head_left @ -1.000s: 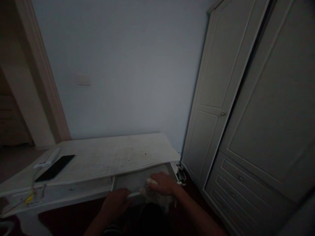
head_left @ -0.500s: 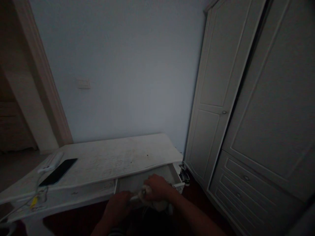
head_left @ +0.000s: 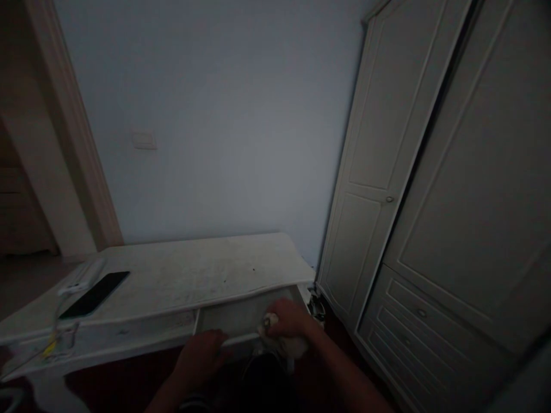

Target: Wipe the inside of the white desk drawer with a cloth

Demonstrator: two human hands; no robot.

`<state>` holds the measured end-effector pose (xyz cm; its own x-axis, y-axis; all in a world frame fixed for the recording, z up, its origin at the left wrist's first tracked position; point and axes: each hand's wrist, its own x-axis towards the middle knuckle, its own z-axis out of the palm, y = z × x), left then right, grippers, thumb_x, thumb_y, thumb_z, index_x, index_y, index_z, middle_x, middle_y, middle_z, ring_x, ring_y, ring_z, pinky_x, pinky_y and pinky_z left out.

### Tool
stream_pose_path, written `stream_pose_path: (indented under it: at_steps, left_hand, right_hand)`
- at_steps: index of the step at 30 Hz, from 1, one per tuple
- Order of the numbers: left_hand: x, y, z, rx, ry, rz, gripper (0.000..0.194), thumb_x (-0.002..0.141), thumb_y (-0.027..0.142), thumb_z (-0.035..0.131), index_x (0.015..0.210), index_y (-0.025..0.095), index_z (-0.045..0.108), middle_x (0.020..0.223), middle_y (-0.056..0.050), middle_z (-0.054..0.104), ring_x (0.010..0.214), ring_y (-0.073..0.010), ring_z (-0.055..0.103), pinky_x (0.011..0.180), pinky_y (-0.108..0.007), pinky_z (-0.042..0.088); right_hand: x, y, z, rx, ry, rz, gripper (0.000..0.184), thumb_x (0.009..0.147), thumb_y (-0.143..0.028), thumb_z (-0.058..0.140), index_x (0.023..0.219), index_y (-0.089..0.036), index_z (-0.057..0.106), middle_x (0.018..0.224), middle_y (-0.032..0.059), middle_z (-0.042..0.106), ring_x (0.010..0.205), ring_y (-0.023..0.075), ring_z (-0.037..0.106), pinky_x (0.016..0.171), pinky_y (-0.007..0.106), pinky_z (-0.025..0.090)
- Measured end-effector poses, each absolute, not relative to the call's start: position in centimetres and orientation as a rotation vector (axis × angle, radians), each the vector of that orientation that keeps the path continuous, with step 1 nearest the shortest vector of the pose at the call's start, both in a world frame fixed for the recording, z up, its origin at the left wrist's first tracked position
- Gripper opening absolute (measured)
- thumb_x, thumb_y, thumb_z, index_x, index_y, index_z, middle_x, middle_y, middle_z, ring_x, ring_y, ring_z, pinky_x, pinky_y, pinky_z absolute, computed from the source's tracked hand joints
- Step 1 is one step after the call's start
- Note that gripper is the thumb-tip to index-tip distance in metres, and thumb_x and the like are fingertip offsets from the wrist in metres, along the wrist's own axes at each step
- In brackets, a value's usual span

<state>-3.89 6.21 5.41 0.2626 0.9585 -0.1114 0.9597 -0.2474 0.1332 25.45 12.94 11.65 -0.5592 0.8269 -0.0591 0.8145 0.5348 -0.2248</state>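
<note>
A low white table (head_left: 181, 275) stands against the wall with its right drawer (head_left: 241, 318) pulled out. My left hand (head_left: 201, 355) rests closed on the drawer's front edge. My right hand (head_left: 287, 321) is closed on a crumpled white cloth (head_left: 288, 344), which it presses against the drawer's right front part. The room is dim and the fingers are hard to make out.
A black phone (head_left: 95, 293) and a white remote-like thing (head_left: 81, 276) lie on the table's left end, with cables (head_left: 55, 338) below. A tall white wardrobe (head_left: 430, 201) stands at the right. A doorway (head_left: 26, 172) opens at the left.
My right hand with the cloth has moved to and fro along the drawer front, ending further right. My left hand stayed on the drawer edge.
</note>
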Motion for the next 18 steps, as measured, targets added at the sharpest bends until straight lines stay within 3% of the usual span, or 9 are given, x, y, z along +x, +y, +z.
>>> stream_pose_path:
  at_steps: [6,9,18]
  left_hand:
    - [-3.6,6.1,6.1,2.302,1.864,-0.026,0.031,0.1,0.036,0.051,0.117,0.024,0.074,0.118,-0.01,0.08,0.111,-0.0297,0.075,0.09,-0.035,0.052]
    - [-3.6,6.1,6.5,2.297,1.868,-0.031,0.029,0.095,0.029,0.055,0.116,0.024,0.074,0.118,-0.01,0.08,0.111,-0.0291,0.076,0.089,-0.034,0.052]
    - [-3.6,6.0,5.8,2.351,1.845,-0.061,0.037,0.102,0.042,0.051,0.129,0.027,0.071,0.129,-0.009,0.076,0.121,-0.029,0.07,0.102,-0.039,0.049]
  right_hand:
    - [15.5,11.7,10.3,-1.259,-2.778,0.247,0.043,0.074,-0.058,0.082,0.103,-0.026,0.082,0.102,0.0096,0.08,0.095,0.0338,0.073,0.078,0.04,0.055]
    - [14.0,11.5,10.2,-1.198,-2.804,0.213,0.046,0.074,-0.058,0.083,0.104,-0.024,0.081,0.1,0.0111,0.079,0.093,0.0336,0.073,0.075,0.038,0.055]
    - [23.6,12.7,11.0,-1.407,-2.704,0.334,0.043,0.074,-0.051,0.081,0.109,-0.025,0.08,0.112,0.0094,0.078,0.103,0.0312,0.071,0.08,0.035,0.052]
